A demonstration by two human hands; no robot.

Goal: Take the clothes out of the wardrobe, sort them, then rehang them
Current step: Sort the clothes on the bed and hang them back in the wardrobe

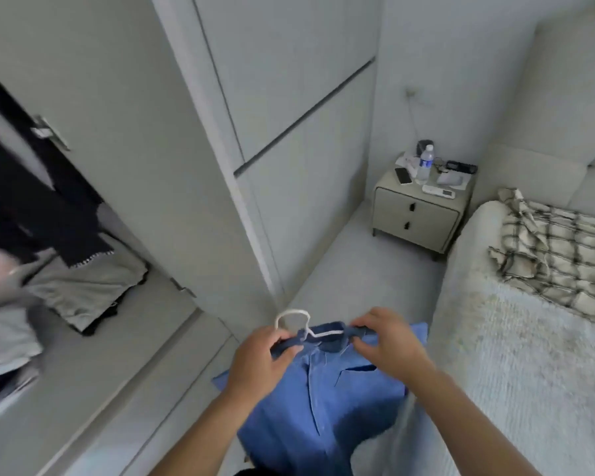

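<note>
1. Now the blue shirt point(323, 389) hangs low at 6 o'clock, between the bed point(529, 355) and the wardrobe point(124, 149).
2. Left hand point(258, 362) pinches the collar by the white hanger point(291, 319); right hand point(389, 341) pinches the other shoulder, probably to seat the shirt evenly on it.
3. Dark clothes point(31, 201) hang inside at 9 o'clock, so the hook points up, ready for the rail.

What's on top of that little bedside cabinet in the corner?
On the nightstand stand a water bottle, a dark phone, a white remote, a dark cup and some cabled gadgets. Its drawers are closed, so their contents stay hidden.
</note>
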